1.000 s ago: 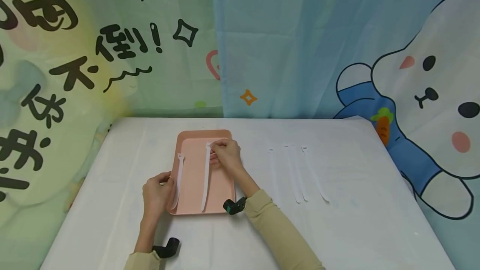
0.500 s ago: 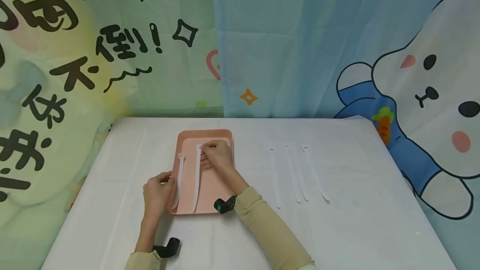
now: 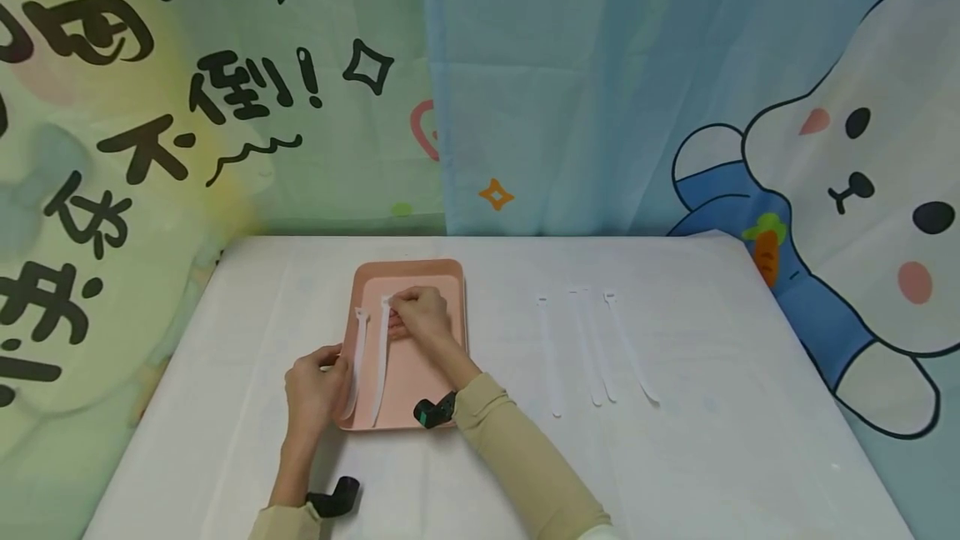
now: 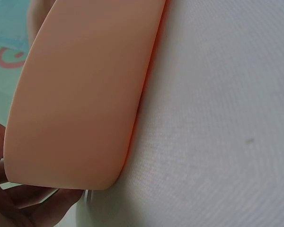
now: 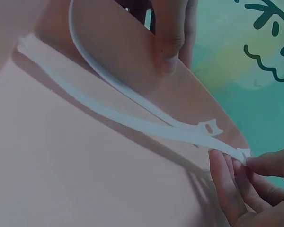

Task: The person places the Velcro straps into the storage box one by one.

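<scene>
My left hand (image 3: 318,386) grips the left rim of a pink tray (image 3: 420,382), with the thumb (image 5: 169,61) on the inner wall. The fingers (image 4: 52,208) lie around the tray's outer side. Over the tray, my right hand (image 3: 422,315) pinches the slotted head of a white cable tie (image 3: 382,365) between thumb and fingertips. This flat strap runs down toward the tray's near edge, its shadow showing on the tray floor. Another white cable tie (image 5: 203,127), with a notched, slotted end, lies along the left wall, beside the held one.
Several more white cable ties (image 3: 628,348) lie lengthwise on the white tabletop (image 3: 720,440) to the right of the tray. Behind the table hangs a printed cloth backdrop (image 3: 555,123). Each wrist carries a black camera (image 3: 335,497).
My right hand has moved left across the tray and slightly nearer, bringing the pinched cable tie close to the one at the left wall. The left hand and tray stay put.
</scene>
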`<state>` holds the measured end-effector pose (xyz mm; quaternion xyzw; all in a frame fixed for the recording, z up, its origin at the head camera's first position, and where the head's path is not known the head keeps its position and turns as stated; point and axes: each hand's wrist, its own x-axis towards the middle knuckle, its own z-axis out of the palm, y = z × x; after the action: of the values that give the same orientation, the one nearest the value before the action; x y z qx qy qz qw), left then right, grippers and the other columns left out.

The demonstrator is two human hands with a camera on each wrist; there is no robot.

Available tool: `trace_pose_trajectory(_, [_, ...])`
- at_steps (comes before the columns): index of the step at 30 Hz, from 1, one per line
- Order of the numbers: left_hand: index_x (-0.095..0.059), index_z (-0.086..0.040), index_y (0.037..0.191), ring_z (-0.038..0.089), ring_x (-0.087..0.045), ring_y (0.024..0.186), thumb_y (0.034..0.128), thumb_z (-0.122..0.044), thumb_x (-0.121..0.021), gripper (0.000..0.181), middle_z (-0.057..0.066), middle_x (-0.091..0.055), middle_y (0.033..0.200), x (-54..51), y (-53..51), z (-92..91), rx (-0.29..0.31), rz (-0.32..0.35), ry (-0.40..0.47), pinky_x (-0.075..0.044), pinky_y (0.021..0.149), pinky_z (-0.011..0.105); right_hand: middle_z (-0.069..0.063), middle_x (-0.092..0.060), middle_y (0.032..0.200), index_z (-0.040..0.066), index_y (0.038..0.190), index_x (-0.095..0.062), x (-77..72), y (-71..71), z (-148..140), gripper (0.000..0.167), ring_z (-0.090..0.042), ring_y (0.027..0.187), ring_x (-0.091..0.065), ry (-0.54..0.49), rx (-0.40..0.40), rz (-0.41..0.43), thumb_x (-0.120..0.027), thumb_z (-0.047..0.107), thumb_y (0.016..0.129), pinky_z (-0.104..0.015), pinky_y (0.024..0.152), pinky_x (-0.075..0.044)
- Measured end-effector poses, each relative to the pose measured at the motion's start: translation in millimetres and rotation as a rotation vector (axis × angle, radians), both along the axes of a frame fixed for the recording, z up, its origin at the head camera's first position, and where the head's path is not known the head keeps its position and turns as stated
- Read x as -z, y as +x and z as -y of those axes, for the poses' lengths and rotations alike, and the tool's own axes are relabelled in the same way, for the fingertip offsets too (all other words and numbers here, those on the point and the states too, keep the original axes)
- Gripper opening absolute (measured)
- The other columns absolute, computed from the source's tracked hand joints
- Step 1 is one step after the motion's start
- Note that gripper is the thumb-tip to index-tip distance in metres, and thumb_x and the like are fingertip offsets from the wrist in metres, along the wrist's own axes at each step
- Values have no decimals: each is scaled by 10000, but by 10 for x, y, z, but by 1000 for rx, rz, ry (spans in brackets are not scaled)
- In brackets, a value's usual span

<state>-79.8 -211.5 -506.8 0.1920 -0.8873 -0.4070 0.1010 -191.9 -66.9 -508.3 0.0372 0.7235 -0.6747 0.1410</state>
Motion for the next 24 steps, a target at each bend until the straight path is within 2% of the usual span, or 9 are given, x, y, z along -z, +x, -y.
trace_pose_trajectory(6, [-760, 66, 1118, 279, -687, 711, 903, -28, -633, 267, 251, -764, 945, -21, 3, 5, 7, -12, 14, -448, 572, 266, -182, -744, 823, -52, 1058, -744, 27, 4, 66, 170, -380, 728, -757, -15, 0, 17, -661, 67, 968, -392, 609, -609])
trace_pose_trajectory(13, [-760, 71, 1112, 311, -724, 743, 901, -17, -631, 262, 248, -766, 937, -10, 5, 4, 10, -21, 8, -454, 559, 249, -137, -747, 805, -26, 1059, -750, 66, 18, 120, 161, -274, 680, -757, 28, -15, 29, -677, 87, 971, -356, 592, -604])
trace_pose_trajectory(24, [-761, 66, 1118, 314, -715, 749, 912, -31, -624, 266, 249, -765, 943, -25, 8, 0, 1, -11, 16, -457, 564, 257, -146, -767, 840, -30, 1124, -748, 53, 37, 128, 199, -208, 661, -747, 102, -90, -21, -680, 65, 962, -298, 617, -600])
